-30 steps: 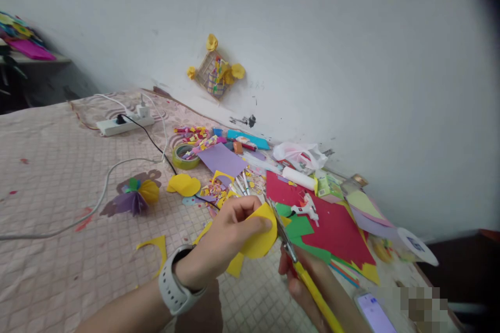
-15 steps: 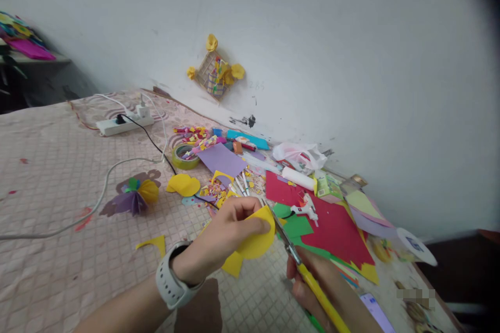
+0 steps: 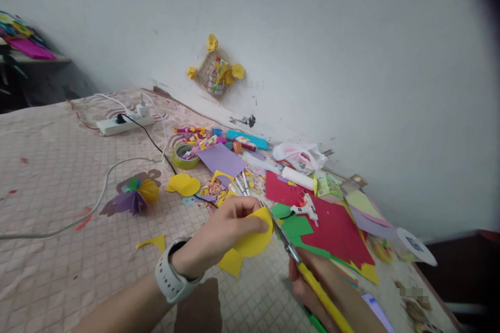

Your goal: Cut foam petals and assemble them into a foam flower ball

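My left hand (image 3: 234, 221), with a pale watch on its wrist, pinches a yellow rounded paper piece (image 3: 255, 239) between thumb and fingers. In my right hand (image 3: 307, 286) are scissors (image 3: 291, 250) with yellow and green handles, their metal blades against the right edge of the yellow piece. Under the left hand lies a yellow paper scrap (image 3: 233, 264). A curved yellow offcut (image 3: 154, 243) rests on the cloth left of the wrist. Farther off are yellow paper circles (image 3: 183, 185) and a purple and yellow paper flower (image 3: 136, 197).
A white glue gun (image 3: 307, 208) lies on red sheets (image 3: 339, 234) beside green paper (image 3: 297, 226). Behind are a tape roll (image 3: 186, 157), a purple sheet (image 3: 222, 160) and a plastic bag (image 3: 299, 155). Cables run from a power strip (image 3: 125, 124). A phone (image 3: 375, 312) sits at lower right.
The scissors and my right hand have shifted slightly right and down. My left hand has moved a little left with the yellow piece, whose upper right edge now looks straighter.
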Demonstrator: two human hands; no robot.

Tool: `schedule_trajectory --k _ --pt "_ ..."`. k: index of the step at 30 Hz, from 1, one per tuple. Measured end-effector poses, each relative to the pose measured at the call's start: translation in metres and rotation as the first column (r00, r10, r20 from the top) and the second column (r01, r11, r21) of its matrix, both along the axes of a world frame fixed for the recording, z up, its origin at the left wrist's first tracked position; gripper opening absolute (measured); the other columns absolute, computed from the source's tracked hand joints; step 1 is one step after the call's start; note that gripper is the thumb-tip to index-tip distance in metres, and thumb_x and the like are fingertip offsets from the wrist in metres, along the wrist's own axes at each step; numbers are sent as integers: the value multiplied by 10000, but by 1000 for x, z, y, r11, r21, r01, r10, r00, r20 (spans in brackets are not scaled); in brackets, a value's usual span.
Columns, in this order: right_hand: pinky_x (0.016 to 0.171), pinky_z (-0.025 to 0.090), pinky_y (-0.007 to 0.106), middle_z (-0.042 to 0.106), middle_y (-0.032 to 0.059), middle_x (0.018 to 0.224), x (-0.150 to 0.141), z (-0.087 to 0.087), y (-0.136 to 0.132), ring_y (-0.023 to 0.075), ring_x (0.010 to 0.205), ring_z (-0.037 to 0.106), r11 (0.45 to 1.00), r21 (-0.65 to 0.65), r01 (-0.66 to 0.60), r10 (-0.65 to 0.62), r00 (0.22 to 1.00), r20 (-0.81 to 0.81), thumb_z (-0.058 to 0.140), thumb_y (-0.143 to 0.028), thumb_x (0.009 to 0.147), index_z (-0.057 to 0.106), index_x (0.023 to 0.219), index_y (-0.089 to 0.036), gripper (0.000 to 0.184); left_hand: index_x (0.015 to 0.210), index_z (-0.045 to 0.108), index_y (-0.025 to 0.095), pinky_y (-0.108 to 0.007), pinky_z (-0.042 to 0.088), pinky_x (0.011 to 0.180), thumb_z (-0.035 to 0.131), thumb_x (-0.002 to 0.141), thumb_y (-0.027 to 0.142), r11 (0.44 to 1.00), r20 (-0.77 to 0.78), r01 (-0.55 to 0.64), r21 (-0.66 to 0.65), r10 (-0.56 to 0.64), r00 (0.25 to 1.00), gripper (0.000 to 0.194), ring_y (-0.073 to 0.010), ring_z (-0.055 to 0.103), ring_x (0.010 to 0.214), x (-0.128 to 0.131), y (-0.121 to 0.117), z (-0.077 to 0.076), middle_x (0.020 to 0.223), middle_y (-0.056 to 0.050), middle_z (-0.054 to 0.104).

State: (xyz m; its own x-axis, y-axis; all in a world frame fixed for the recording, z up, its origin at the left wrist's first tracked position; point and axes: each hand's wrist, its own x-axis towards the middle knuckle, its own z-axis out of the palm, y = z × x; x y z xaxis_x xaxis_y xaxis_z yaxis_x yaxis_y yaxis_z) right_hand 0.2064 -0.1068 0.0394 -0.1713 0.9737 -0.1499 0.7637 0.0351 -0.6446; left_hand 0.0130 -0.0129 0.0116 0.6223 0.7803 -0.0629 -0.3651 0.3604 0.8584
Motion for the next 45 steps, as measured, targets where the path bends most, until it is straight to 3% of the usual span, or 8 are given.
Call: schedule_trajectory --k 6,19,24,29,45 --pt "492 407 238 552 16 659 5 -6 -1 154 555 518 997 -80 -19 23 998 52 467 -597 887 503 790 -210 400 574 503 172 -166 269 395 670 646 243 1000 -20 12 10 -12 1000 195 -51 403 420 0 2 -3 502 56 484" --pt "510 471 242 616 27 677 4 6 -2 186 595 588 999 4 -39 38 993 114 565 -488 881 579 793 -234 269 584 510 170 -164 274 394 680 649 242 1000 -16 15 -10 -15 1000 195 -52 410 421 0 1 -4 516 49 484" --pt "491 429 244 594 27 649 3 -3 -2 174 568 544 1000 27 -2 0 996 92 532 -526 875 550 764 -216 329 590 520 168 -166 284 403 681 648 245 1000 -24 14 -15 -14 1000 188 -54 416 429 0 1 -3 521 48 487" --pt "505 400 247 546 11 644 5 -10 0 160 557 495 999 -46 13 -11 999 47 513 -568 858 511 760 -211 370 587 519 168 -169 279 405 674 646 238 1000 -28 2 -27 -2 1000 180 -53 414 428 0 0 -3 523 48 492" --pt "547 329 270 462 -5 663 8 -7 0 160 592 416 992 -121 30 -22 998 66 479 -607 827 474 757 -210 403 572 508 174 -184 261 408 675 635 250 1000 -38 21 -22 -22 999 194 -56 399 425 0 1 -2 509 51 487"
